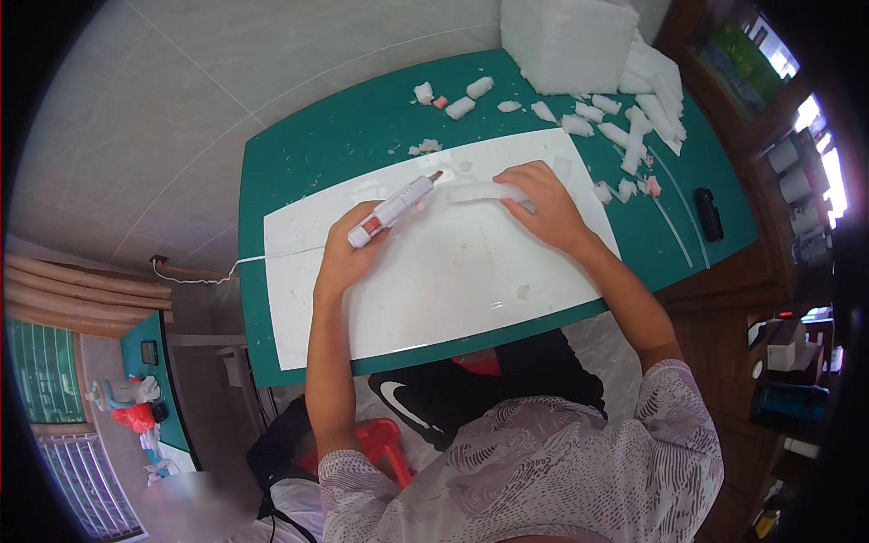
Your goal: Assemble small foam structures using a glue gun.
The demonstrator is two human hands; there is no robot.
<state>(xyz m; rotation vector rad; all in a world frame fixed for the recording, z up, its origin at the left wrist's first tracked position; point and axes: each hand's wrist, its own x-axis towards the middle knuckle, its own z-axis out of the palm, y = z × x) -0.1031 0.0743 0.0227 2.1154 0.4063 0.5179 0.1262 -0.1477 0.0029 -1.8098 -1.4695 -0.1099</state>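
My left hand [351, 249] is closed around a white hot glue gun [394, 210] with orange-red parts. Its metal nozzle points up and to the right, and a white cord runs off to the left. In my right hand [550, 206] is a short white foam piece [472, 193], pinched between thumb and fingers by its right end. The foam's left end lies close to the nozzle, with a small gap between them. Both hands are over a glossy white board [425, 281] on the green table [312, 158]. Whether glue is on the foam is too small to tell.
A large white foam block [570, 45] stands at the back right. Foam scraps [579, 125] lie in front of it, some with pink bits. Thin translucent sticks [672, 231] lie beside a black case [709, 215]. A red stool [385, 448] is below the table.
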